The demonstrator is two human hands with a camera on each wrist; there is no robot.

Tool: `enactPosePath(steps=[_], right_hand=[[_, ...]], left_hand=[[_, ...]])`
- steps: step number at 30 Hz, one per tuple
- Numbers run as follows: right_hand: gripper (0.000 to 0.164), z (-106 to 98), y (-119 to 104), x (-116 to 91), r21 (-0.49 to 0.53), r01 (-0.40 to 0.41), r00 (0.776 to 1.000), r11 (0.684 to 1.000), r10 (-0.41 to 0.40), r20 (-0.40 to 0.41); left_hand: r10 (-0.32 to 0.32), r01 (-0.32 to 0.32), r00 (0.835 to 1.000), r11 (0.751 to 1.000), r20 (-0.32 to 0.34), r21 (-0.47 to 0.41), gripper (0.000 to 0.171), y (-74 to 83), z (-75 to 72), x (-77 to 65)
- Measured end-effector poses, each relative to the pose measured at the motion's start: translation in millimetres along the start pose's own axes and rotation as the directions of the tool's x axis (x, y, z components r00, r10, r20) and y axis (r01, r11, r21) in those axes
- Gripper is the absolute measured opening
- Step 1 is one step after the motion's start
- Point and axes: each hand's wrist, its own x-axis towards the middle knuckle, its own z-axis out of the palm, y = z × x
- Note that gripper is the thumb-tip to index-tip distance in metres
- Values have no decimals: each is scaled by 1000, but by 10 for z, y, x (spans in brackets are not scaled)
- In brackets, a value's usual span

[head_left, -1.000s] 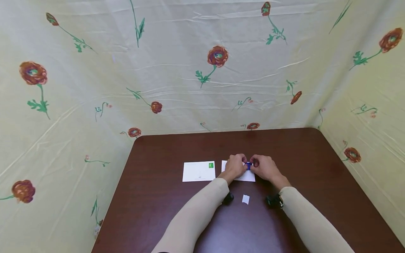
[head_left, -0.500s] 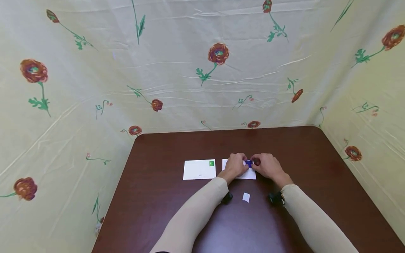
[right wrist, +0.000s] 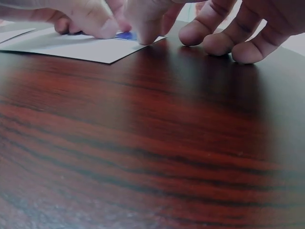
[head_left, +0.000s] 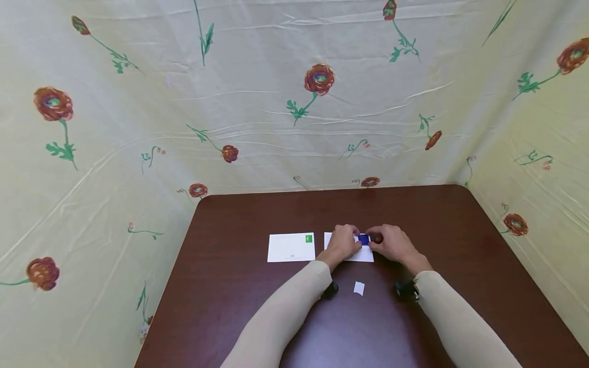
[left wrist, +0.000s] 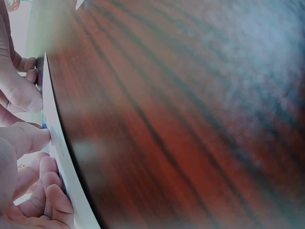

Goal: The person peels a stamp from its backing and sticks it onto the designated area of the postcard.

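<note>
In the head view a small blue stamp [head_left: 364,239] lies at the top right corner of a white envelope or card [head_left: 361,255]. My left hand [head_left: 342,243] covers the middle of that card and holds the stamp's left side with thumb and forefinger. At the stamp's right side, my right hand [head_left: 394,243] has its thumb and forefinger on the edge. From the right wrist the blue stamp [right wrist: 126,36] appears low against the card [right wrist: 71,50], partly hidden by fingertips. The left wrist view shows the left thumb [left wrist: 35,138] touching the card's surface.
A second white envelope or card [head_left: 285,250] with a green stamp [head_left: 309,238] lies to the left. A small white paper slip [head_left: 359,288] is on the dark brown table [head_left: 239,301] between the forearms. Flowered cloth [head_left: 257,112] hangs behind and beside the table.
The right hand has shifted slightly right, away from the left hand. More of the blue stamp shows between the fingers. The cards and the slip stay put.
</note>
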Motion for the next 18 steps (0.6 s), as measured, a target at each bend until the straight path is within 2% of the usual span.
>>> enactPosePath(steps=[11, 18], right_hand=[[36, -3, 57, 28, 42, 22, 999, 999, -23, 32], [34, -12, 46, -19, 51, 36, 999, 998, -35, -6]], left_hand=[[13, -13, 1000, 998, -9, -64, 25, -19, -22, -15], [50, -56, 997, 992, -52, -113, 22, -1, -87, -70]])
